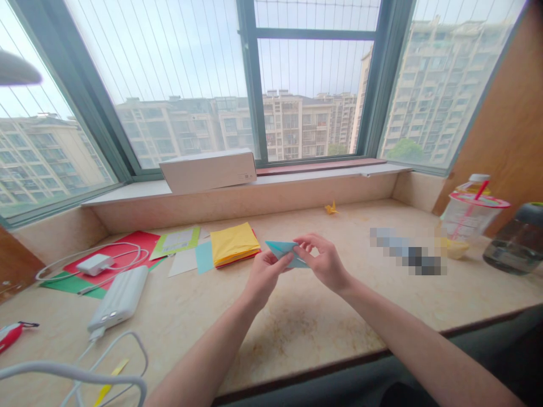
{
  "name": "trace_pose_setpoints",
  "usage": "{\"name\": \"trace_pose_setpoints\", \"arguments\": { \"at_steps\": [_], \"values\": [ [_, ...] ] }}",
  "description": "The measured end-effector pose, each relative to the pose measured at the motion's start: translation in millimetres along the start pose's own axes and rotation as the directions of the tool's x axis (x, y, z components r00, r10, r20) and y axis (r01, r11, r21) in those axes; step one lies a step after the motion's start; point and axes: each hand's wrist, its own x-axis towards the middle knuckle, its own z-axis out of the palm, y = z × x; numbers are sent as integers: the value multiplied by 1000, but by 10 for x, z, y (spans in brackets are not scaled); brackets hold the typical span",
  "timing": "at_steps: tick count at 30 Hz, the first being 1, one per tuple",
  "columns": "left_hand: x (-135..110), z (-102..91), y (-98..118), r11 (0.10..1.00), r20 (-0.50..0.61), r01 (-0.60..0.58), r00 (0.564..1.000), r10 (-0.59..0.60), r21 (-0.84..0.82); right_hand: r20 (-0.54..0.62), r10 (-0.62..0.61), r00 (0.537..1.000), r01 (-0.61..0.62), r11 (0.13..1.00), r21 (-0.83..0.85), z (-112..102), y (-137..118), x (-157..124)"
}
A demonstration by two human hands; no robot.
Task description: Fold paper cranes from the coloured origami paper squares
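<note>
Above the middle of the stone ledge, a light blue piece of folded paper (278, 247) is held between both hands. It has a pointed corner toward the left. My left hand (271, 268) grips its lower left side, with the thumb lying on top. On the right side, my right hand (320, 257) pinches the paper between thumb and fingers. Parts of the paper are hidden behind the fingers. Just left of the hands lies a stack of yellow paper (233, 243) with red sheets beneath it. A small yellow folded paper bird (331, 208) stands farther back.
Left on the ledge (297, 339) are red paper (139, 249), a white charger (95, 264), a power bank (121, 297) and looped cables. A white box (207, 172) rests on the windowsill. To the right stand a plastic cup (470, 215) with a straw and a dark bottle (517, 240).
</note>
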Motion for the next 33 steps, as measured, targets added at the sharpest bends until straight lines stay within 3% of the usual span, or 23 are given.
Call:
{"name": "trace_pose_setpoints", "arguments": {
  "at_steps": [6, 15, 20, 33],
  "values": [
    [-23, 30, 11, 1000, -54, 9, 999, -8, 23, -26, -2, 1000, 0, 996, -94, -13, -14, 11],
    [-31, 49, -11, 1000, -135, -1, 991, -1, -12, 61, -153, 986, 163, 964, -212, -20, -44, -35],
    [-34, 69, 6, 997, -202, -25, 979, 11, -68, 57, -168, 984, 176, 960, -216, -4, -2, -54],
    [-3, 37, -33, 994, -205, -15, 979, -9, -112, 268, -276, 923, 352, 886, -302, -57, 20, -56]
  ]
}}
